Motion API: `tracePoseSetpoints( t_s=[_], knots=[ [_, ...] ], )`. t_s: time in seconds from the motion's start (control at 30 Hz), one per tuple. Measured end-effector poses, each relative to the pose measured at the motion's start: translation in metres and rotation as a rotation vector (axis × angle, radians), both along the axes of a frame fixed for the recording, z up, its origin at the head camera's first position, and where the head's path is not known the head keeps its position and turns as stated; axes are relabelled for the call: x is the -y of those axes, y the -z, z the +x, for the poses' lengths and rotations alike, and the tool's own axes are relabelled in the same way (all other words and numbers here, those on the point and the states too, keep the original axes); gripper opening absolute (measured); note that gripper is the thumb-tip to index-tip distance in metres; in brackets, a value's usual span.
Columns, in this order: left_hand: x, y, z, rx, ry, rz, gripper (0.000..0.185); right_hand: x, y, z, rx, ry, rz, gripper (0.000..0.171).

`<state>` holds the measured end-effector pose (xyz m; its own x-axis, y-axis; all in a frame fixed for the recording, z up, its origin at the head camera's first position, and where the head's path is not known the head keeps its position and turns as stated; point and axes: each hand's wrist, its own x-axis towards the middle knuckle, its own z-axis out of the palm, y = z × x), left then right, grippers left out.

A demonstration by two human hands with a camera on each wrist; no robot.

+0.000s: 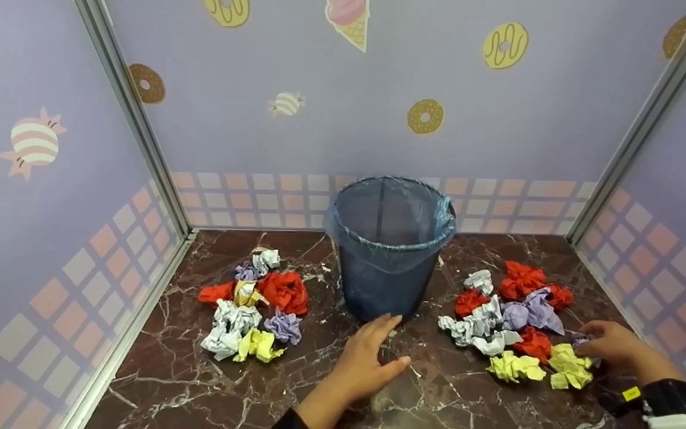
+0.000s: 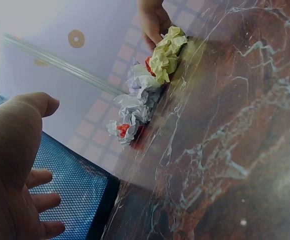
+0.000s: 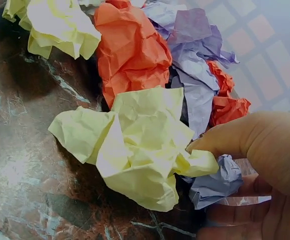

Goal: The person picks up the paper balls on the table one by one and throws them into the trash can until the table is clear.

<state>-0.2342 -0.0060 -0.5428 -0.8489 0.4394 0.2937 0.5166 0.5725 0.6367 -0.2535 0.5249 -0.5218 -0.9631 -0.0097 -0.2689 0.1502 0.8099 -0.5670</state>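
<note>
My left hand is held in front of the mesh bin, fingers spread and nothing in its grasp. In the left wrist view its thumb and fingers overlap the blue mesh side. At the right pile, my right hand has its thumb and fingers around a small purple crumpled paper. Beside it lies a yellow crumpled paper, whose edge the thumb overlaps in the right wrist view. Behind these are a red crumpled paper and a larger purple one.
A blue bag lines the bin, folded over its rim. On the left of the dark marbled table lies another pile with white papers, red papers, purple and yellow ones. Patterned walls enclose the back and sides.
</note>
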Motion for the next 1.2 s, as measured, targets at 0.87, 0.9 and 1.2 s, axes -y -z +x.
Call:
tracePoseSetpoints(
  t_s=[0.87, 0.9, 1.2],
  knots=[
    [0.016, -0.016, -0.006, -0.013, -0.039, 0.010, 0.076, -0.016, -0.063, -0.012, -0.065, -0.008, -0.103, 0.052],
    [0.018, -0.017, -0.007, -0.023, -0.043, 0.015, 0.076, -0.015, -0.069, -0.014, -0.067, -0.009, -0.102, 0.053],
    [0.045, -0.021, -0.016, -0.032, -0.126, 0.031, 0.079, 0.014, -0.138, -0.044, -0.166, -0.069, 0.030, 0.066]
  ],
)
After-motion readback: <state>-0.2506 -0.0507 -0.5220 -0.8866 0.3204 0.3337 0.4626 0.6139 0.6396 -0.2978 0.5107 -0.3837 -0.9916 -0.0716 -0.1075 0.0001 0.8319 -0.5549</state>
